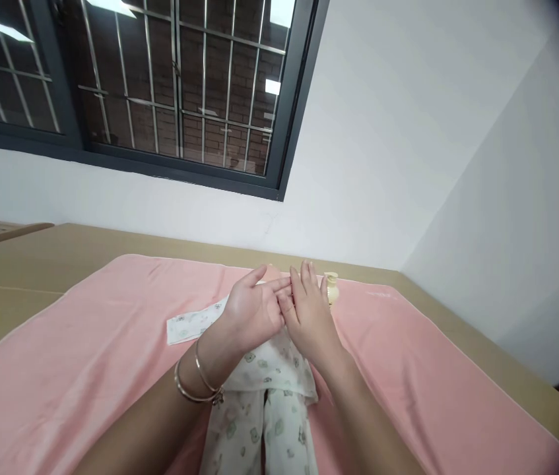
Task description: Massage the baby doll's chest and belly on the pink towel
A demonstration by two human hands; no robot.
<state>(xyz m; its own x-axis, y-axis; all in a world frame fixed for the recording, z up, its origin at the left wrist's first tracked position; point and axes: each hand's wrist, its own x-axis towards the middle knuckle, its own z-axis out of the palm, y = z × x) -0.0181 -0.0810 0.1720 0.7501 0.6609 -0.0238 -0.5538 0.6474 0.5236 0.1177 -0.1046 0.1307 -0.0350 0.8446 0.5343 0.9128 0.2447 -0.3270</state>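
A: What lay on the pink towel [111, 343]?

B: A printed garment [264, 396], beneath both hands.

A: And the hands?

B: The left hand [254, 310] was released, palm up; the right hand [309, 313] was flat, fingers touching it. A small bottle [331, 285], perhaps, stood behind.

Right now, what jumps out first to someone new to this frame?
The two hands at centre: the left hand, palm up with two bangles on its wrist, meets the right hand fingertip to fingertip. Under them lies a white printed baby garment on a pink towel spread over a tan surface. A small cream bottle stands just behind the right hand; a barred window fills the upper left.
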